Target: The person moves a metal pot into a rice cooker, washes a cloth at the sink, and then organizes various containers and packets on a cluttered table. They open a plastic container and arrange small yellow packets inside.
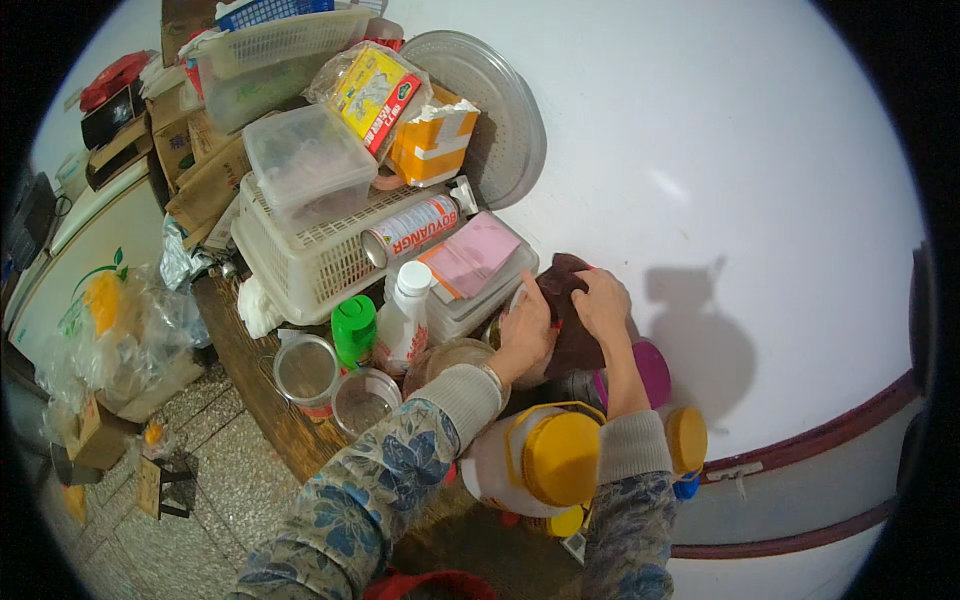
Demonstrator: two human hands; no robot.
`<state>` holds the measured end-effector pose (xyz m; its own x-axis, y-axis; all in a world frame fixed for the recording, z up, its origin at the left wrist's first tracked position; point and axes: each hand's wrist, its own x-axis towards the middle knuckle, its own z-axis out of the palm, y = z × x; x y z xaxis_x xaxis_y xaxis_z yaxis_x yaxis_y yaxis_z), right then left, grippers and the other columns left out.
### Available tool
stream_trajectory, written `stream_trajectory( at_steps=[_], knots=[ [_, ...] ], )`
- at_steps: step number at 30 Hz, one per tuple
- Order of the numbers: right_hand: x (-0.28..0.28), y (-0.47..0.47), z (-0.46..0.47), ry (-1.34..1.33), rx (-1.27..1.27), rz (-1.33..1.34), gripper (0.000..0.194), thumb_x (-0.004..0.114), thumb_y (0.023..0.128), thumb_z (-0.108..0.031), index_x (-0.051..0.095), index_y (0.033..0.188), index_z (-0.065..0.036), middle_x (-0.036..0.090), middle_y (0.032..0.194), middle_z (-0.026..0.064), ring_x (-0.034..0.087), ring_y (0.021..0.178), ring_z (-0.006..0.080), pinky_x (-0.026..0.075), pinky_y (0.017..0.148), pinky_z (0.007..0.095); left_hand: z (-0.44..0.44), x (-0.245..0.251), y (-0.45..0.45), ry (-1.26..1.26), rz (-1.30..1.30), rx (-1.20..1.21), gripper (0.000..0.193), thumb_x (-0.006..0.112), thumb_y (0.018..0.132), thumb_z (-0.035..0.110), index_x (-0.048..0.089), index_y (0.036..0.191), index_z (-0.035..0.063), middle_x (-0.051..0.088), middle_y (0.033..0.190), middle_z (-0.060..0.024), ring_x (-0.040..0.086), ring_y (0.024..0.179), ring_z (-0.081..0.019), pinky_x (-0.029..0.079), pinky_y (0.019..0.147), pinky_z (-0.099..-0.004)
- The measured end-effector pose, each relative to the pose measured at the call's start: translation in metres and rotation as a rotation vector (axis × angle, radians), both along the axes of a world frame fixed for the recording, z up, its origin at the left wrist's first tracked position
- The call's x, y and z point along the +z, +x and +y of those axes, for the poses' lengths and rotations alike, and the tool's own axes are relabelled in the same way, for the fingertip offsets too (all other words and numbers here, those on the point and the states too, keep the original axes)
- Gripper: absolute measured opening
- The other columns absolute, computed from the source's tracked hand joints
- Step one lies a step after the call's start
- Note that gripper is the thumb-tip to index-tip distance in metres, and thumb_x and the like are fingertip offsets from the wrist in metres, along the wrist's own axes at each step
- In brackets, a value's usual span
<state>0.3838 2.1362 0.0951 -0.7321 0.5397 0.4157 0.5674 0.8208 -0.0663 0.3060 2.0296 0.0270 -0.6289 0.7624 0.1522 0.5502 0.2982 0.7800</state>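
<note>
My right hand (604, 304) grips the upper right part of a dark brown cloth or bag (566, 300), with the thumb across its front. Against the left edge of that brown piece is my left hand (525, 330), one finger pointing up; its other fingertips are partly hidden, so its hold is unclear. Red shows at the brown piece's edges. Just below the hands stands a large plastic jar with a yellow screw lid (561, 459) and a yellow handle. A purple lid (651, 373) is beside my right forearm.
Left of my hands are a white bottle (405, 322), a green-capped container (354, 330) and clear plastic tubs (306, 371). Pink packets (476, 255) lie on a lidded box behind. A spray can (412, 229) rests against an upturned basket (322, 274). A white wall (720, 150) rises at right.
</note>
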Motion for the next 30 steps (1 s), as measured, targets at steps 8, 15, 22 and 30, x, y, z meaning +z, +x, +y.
stream_trajectory(
  at_steps=[8,15,22,30],
  knots=[
    [0.013,0.046,-0.017,-0.369,0.166,0.041,0.026,0.058,0.074,-0.012,0.072,0.094,-0.004,0.068,0.094,0.0160,0.065,0.086,0.0313,0.050,0.079,0.0380,0.003,-0.002,-0.009,-0.075,-0.100,-0.036,0.118,0.077,0.076,0.023,-0.014,0.147,-0.0059,0.065,0.102,-0.0315,0.065,0.095,-0.0439,0.051,0.081,-0.0490],
    [0.070,0.151,-0.080,-1.183,-0.088,0.406,0.028,0.057,0.074,-0.012,0.067,0.096,0.003,0.066,0.088,0.0064,0.059,0.079,0.0150,0.048,0.072,0.0263,0.009,-0.011,0.008,0.028,-0.035,-0.085,0.116,0.079,0.075,0.028,-0.004,0.147,-0.0084,0.065,0.101,-0.0314,0.065,0.095,-0.0443,0.051,0.083,-0.0480],
    [-0.008,0.165,-0.160,-0.304,-0.080,0.181,0.046,0.070,0.081,-0.023,0.061,0.122,-0.006,0.062,0.114,0.0155,0.058,0.104,0.0307,0.048,0.089,0.0405,0.011,-0.044,-0.035,0.088,-0.014,-0.421,0.096,0.079,0.072,0.042,0.031,0.142,-0.0029,0.047,0.137,-0.0279,0.050,0.124,-0.0398,0.043,0.101,-0.0454],
    [-0.010,0.140,-0.200,-0.232,-0.300,0.303,0.037,0.069,0.072,-0.015,0.067,0.108,-0.008,0.063,0.105,0.0151,0.059,0.101,0.0361,0.049,0.087,0.0451,-0.115,0.007,-0.012,0.229,0.166,-0.532,0.053,0.067,0.087,0.022,0.051,0.132,-0.0006,0.052,0.136,-0.0208,0.048,0.127,-0.0357,0.039,0.106,-0.0406]
  ],
)
